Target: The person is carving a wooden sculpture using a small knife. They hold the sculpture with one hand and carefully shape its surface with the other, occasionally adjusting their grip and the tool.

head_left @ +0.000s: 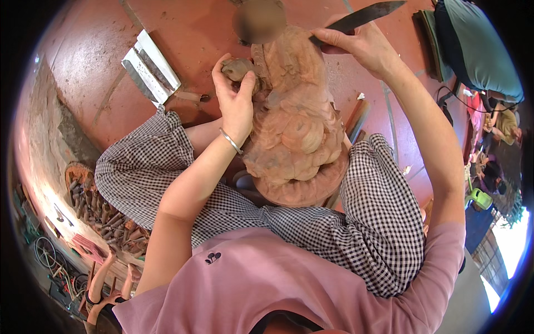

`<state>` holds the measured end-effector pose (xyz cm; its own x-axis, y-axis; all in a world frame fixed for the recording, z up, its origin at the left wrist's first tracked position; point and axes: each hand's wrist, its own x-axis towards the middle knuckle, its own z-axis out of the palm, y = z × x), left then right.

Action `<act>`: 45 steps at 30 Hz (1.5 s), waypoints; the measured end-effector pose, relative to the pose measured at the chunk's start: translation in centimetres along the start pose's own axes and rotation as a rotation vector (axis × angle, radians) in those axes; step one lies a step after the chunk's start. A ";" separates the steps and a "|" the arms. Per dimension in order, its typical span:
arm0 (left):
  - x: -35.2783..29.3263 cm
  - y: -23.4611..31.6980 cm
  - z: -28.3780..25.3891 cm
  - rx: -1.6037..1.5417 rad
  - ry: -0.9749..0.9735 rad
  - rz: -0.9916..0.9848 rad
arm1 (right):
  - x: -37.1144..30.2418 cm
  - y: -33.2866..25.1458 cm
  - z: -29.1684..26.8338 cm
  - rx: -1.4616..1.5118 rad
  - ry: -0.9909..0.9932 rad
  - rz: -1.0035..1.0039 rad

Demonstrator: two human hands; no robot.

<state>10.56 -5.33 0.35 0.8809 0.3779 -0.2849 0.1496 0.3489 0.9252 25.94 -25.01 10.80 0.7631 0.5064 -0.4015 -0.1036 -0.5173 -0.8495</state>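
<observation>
A carved reddish-brown wooden figure (297, 133) rests between my crossed legs, its round base toward me and its rounded top (258, 21) at the far end. My left hand (236, 103) is closed around a greyish carved lump (238, 68) on the figure's left side, thumb over it. In my right hand (367, 50) is a dark flat blade (367, 15). Its pointed end sticks out to the right, and the other end meets or nearly meets the upper right of the carving. I cannot tell whether it touches the wood.
On the red tiled floor (183, 33), a white folded sheet (158, 61) with dark strips lies at the far left. Wooden-handled tools (111, 217) are heaped left of my knee. A wooden stick (357, 114) lies right of the figure. Other people sit at the right.
</observation>
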 end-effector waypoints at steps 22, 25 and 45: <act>0.3 -0.1 0.0 -0.001 -0.008 0.005 | -0.3 1.0 -0.2 0.176 -0.013 -0.063; 0.0 0.2 0.3 -0.082 0.012 -0.035 | -1.0 1.6 0.4 -0.233 -0.017 -0.387; -0.3 1.0 0.6 0.024 0.044 -0.076 | -1.1 1.5 -0.7 -0.132 -0.082 -0.174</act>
<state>10.68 -5.66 1.51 0.8458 0.3888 -0.3653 0.2268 0.3578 0.9059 25.42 -26.80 10.20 0.7073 0.6472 -0.2842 0.1132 -0.5005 -0.8583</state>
